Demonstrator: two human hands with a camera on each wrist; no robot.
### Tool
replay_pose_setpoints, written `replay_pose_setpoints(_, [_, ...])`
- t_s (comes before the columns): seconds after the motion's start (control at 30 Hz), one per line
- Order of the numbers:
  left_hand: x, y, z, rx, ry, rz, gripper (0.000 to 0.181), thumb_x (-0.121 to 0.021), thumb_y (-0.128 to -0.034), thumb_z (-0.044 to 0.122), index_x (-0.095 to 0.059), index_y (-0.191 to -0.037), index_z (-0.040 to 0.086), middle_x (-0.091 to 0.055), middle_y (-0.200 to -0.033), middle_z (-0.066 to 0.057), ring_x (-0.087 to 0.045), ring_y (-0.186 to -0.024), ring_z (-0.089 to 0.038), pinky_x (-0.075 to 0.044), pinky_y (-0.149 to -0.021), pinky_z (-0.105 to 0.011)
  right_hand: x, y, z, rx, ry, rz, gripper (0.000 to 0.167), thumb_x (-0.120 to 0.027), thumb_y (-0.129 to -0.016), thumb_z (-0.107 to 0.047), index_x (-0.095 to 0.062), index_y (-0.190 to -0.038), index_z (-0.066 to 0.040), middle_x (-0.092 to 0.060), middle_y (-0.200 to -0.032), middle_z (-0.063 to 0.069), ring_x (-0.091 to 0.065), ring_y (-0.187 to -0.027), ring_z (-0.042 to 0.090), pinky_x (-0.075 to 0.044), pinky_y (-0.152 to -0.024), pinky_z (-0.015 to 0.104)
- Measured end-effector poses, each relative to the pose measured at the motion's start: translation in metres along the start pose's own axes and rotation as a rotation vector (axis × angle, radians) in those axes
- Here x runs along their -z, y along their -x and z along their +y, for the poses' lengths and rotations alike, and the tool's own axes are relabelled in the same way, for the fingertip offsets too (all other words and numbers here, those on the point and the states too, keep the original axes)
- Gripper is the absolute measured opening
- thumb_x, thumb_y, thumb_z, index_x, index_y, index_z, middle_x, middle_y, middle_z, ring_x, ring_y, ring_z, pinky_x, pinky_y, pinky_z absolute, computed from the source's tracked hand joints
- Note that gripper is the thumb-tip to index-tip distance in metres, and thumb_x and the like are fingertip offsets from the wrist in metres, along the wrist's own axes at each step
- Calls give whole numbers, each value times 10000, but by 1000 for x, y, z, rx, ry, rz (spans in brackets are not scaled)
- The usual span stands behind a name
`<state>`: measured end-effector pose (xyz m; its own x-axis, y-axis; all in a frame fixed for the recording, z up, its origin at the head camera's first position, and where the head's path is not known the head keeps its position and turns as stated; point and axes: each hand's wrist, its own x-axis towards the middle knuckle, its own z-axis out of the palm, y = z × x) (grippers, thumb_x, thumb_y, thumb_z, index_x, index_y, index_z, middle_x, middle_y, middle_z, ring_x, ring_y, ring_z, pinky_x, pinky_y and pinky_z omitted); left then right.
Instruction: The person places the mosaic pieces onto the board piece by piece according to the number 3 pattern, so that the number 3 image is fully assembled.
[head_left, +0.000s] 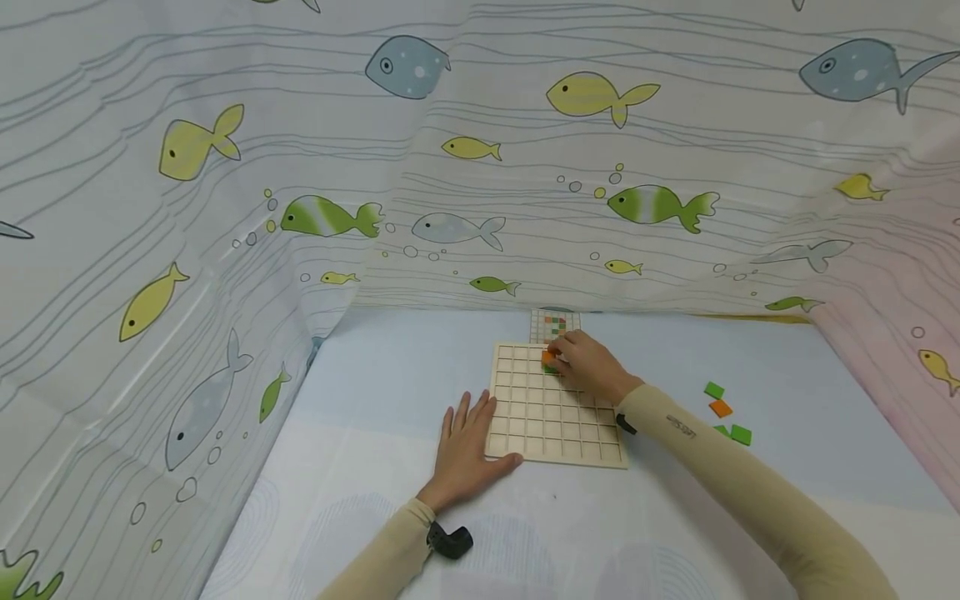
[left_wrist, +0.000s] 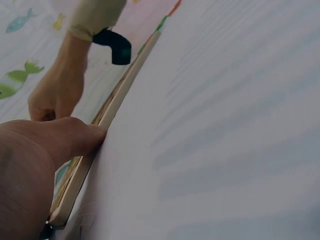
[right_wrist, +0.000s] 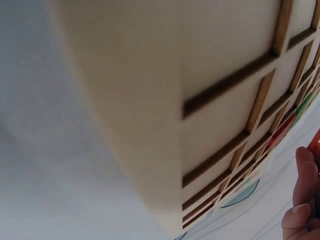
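Orange tile [head_left: 548, 359] pinched in right hand [head_left: 591, 367] — seemingly just above wooden grid [head_left: 555, 430], left hand [head_left: 467, 454] spread at grid's near-left corner

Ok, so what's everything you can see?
Grid board: 1, light wood, in the middle
Held tile: 1, orange, at the board's far side
Board tiles: at least 2, green and reddish, on the board
Loose tiles: 4, three green and one orange, right of the board
Pattern card: 1, pale with coloured squares, behind the board
Tabletop: 1, pale blue and white, under the board
Fish sheet: 1 or more, whitish, on three sides
Wrist devices: 2, black, one per wrist
Sleeves: 2, beige, on both arms
Left fingers: 5, bare, spread at the board's edge
Right fingers: some hidden, bare, pinching the held tile
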<state>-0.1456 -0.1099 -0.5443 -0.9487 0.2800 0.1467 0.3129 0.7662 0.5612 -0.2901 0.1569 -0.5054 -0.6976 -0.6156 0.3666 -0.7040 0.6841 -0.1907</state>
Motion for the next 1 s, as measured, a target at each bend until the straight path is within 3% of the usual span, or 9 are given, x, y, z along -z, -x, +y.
replay_pose_setpoints(0.3, [0, 0, 0, 0, -4, -13, 992, -730, -894, 585, -358, -1648, 59, -308, -1739, -132, -130, -1641, -427, -74, -1283, -669, 4, -8, -12, -32, 19, -58, 253, -761, -990, -165, -725, -1183, -5, -727, -1097, 138, -699, -1022, 284, -608, -885, 422])
replay_pose_setpoints(0.43, [-1, 0, 0, -7, -10, -9, 994, -736, -892, 575, -358, -1647, 51, -312, -1736, -141, -140, -1636, -438, -85, -1277, -677, 3, -12, -14, -48, 20, -93, 251, -750, -1001, -180, -729, -1180, -5, -733, -1126, 144, -701, -1081, 296, -604, -928, 426])
replay_pose_setpoints(0.77, [-1, 0, -1, 10, -12, -21, 998, -724, -895, 589, -345, -1657, 66, -293, -1746, -119, -118, -1647, -413, -67, -1290, -656, 4, -17, -17, -17, -4, -111, 238, -759, -994, -169, -729, -1154, 5, -733, -1114, 154, -706, -1044, 294, -613, -891, 421])
replay_pose_setpoints(1.0, [-1, 1, -2, 8, -15, -12, 995, -715, -895, 605, -355, -1654, 73, -298, -1746, -108, -126, -1647, -404, -73, -1290, -651, 2, -19, -20, -56, -7, -207, 275, -741, -1013, -237, -722, -1176, -16, -714, -1165, 135, -667, -1081, 280, -599, -922, 418])
